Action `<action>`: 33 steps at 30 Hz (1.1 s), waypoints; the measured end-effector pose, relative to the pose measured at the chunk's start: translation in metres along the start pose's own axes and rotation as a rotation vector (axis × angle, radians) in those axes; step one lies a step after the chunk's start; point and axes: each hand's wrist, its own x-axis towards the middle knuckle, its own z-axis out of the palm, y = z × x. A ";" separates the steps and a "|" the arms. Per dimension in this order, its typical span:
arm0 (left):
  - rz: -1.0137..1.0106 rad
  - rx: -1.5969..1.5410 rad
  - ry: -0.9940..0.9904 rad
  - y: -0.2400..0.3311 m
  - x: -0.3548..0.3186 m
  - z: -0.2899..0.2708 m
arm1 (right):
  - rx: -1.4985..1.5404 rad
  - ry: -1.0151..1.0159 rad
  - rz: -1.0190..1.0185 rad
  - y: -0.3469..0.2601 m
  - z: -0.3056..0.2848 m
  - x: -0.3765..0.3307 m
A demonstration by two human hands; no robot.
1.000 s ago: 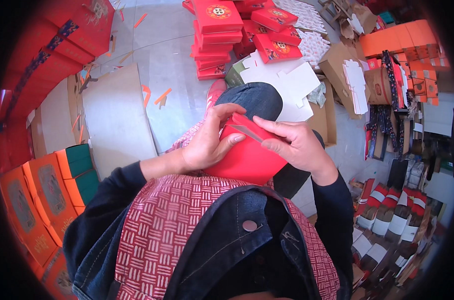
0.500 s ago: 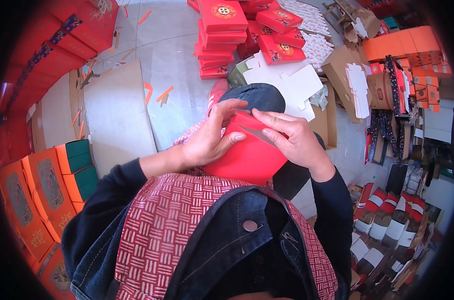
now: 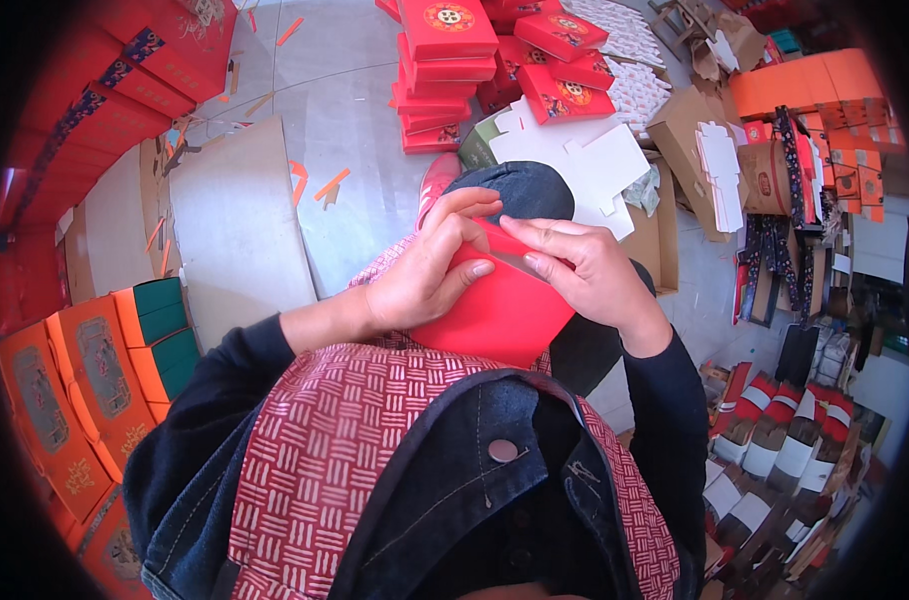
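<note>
A red cardboard box [image 3: 495, 315] rests on my lap against the patterned apron, its far edge folded up. My left hand [image 3: 430, 262] grips the far left corner, thumb on the red face and fingers curled over the edge. On the far right side my right hand [image 3: 590, 275] pinches the folded edge between thumb and fingers. A dark gap shows along the fold between the two thumbs. The underside of the box and some fingertips are hidden.
Finished-looking red boxes [image 3: 447, 70] are stacked ahead, beside white flat card blanks [image 3: 585, 170]. Orange and green boxes [image 3: 85, 380] stand at left, below tall red boxes [image 3: 150, 80]. A cardboard sheet [image 3: 237, 230] and orange scraps lie on the floor. Bundled strips [image 3: 775, 420] sit at right.
My left fingers have bent further over the far corner of the box. My right hand keeps its pinch on the folded edge, almost unmoved.
</note>
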 end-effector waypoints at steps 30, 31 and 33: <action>0.006 0.071 0.205 -0.001 0.001 0.019 | 0.864 1.103 0.147 0.025 0.080 -0.044; -0.001 0.087 0.204 0.000 0.001 0.020 | 0.765 1.090 0.182 0.022 0.081 -0.047; -0.014 0.118 0.202 0.002 0.000 0.019 | 0.613 1.102 0.178 0.015 0.085 -0.048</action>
